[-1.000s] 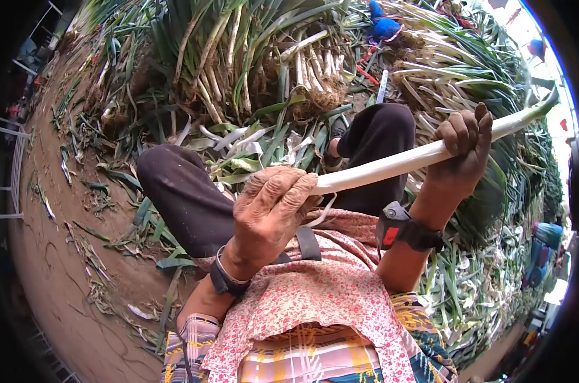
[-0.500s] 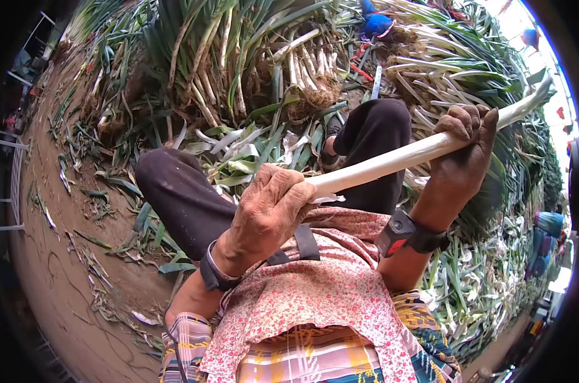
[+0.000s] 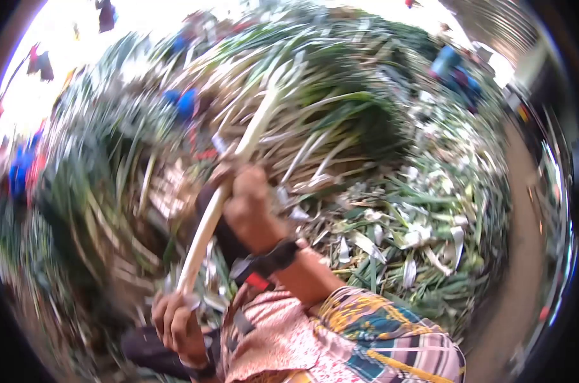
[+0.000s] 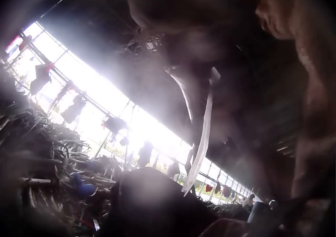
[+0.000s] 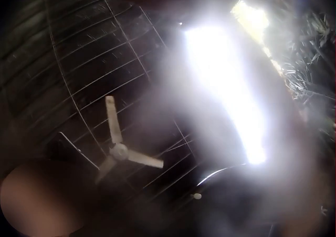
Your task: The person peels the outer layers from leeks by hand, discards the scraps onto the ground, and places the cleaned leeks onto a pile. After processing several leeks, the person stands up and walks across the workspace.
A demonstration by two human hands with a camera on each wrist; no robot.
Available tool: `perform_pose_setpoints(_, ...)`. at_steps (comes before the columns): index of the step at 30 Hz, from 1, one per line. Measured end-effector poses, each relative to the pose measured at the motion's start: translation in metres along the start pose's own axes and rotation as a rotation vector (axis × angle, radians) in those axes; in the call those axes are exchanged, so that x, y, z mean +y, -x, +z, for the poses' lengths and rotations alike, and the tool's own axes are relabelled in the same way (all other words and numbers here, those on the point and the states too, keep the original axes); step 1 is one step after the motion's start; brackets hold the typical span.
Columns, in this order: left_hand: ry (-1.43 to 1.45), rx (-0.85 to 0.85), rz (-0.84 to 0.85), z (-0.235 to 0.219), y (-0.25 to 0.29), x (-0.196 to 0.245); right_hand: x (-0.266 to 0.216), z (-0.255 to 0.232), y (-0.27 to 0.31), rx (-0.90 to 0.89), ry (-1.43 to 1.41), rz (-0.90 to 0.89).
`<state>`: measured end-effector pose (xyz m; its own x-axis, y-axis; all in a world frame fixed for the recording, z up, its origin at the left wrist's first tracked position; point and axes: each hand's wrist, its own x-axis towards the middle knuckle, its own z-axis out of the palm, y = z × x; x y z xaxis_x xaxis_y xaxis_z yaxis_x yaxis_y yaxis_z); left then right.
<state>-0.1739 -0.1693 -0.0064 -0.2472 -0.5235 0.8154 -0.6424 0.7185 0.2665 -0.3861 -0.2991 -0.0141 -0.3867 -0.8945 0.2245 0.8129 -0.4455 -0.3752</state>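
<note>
The leek [image 3: 201, 250] slanted across the front of the seated person, its pale shaft running from the lap up towards a heap of other leeks [image 3: 366, 121]. The 2 hands held it at 2 places. The left hand [image 3: 182, 327] gripped the lower end, its fingers curled in against the shaft. The right hand [image 3: 250, 207] held it farther up, fingers bent round it, though blur hid the thumb and the exact closing of the grip. Such a spacing probably kept the long stalk from swinging, with the leafy end out beyond the lap where it met nothing of the body; where that end stopped against the heap behind, the blur made it impossible to tell.

A black band [image 3: 273, 258] circled the right wrist. Below the hands lay a pink patterned cloth [image 3: 273, 335], perhaps worn to keep dirt off the clothes, and beside it a checked cloth [image 3: 391, 338]. Pale and green scraps [image 3: 423, 236] covered the ground on the right side, likely dropped there because it was within reach. More leeks stood bunched at the left.

The left wrist view showed a thin white strip [image 4: 202, 142] hanging down, and the right wrist view a 3-bladed fan [image 5: 120, 151] overhead.
</note>
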Motion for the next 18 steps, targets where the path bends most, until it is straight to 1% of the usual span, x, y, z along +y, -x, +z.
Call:
perform_pose_setpoints(1,0.021,0.007,0.034,0.005,0.002,-0.005,-0.002,0.027,-0.009,0.376,-0.005,0.070)
perform_pose_setpoints(2,0.015,-0.008,-0.018,0.010,0.000,0.000,-0.009,0.030,-0.014,0.487,-0.031,0.102)
perform_pose_setpoints(3,-0.001,-0.023,-0.083,0.014,-0.001,0.005,-0.011,0.026,-0.015,0.454,-0.080,0.069)
perform_pose_setpoints(5,0.014,-0.022,-0.072,0.025,-0.005,0.004,-0.023,0.033,-0.013,0.415,-0.029,0.025)
perform_pose_setpoints(6,0.031,0.006,-0.115,0.032,-0.006,0.004,-0.028,0.037,-0.009,0.388,-0.016,-0.024)
perform_pose_setpoints(7,0.134,-0.022,-0.286,0.035,-0.002,0.001,-0.038,0.048,-0.004,0.363,-0.002,-0.071)
perform_pose_setpoints(8,0.381,0.022,-0.486,0.037,-0.001,0.001,-0.047,0.052,-0.002,0.272,-0.047,-0.084)
perform_pose_setpoints(9,0.630,0.058,-0.685,0.040,-0.002,0.002,-0.057,0.057,0.002,0.206,-0.005,-0.073)
perform_pose_setpoints(10,0.562,0.083,-0.607,0.041,-0.007,0.005,-0.067,0.063,0.006,0.093,-0.011,-0.080)
perform_pose_setpoints(12,0.665,-0.022,-0.623,0.037,-0.018,0.011,-0.082,0.072,0.013,-0.101,-0.041,-0.119)
perform_pose_setpoints(13,0.703,-0.089,-0.642,0.037,-0.020,0.014,-0.092,0.078,0.017,-0.124,-0.057,-0.114)
perform_pose_setpoints(15,0.694,-0.117,-0.719,0.043,-0.023,0.028,-0.094,0.072,0.015,-0.177,0.002,-0.177)
perform_pose_setpoints(16,0.690,-0.129,-0.759,0.047,-0.025,0.035,-0.100,0.074,0.017,-0.066,0.098,-0.179)
perform_pose_setpoints(17,0.577,-0.113,-0.635,0.051,-0.028,0.043,-0.106,0.078,0.018,-0.036,0.133,-0.253)
perform_pose_setpoints(18,0.464,-0.094,-0.515,0.056,-0.030,0.050,-0.109,0.078,0.017,-0.025,0.152,-0.276)
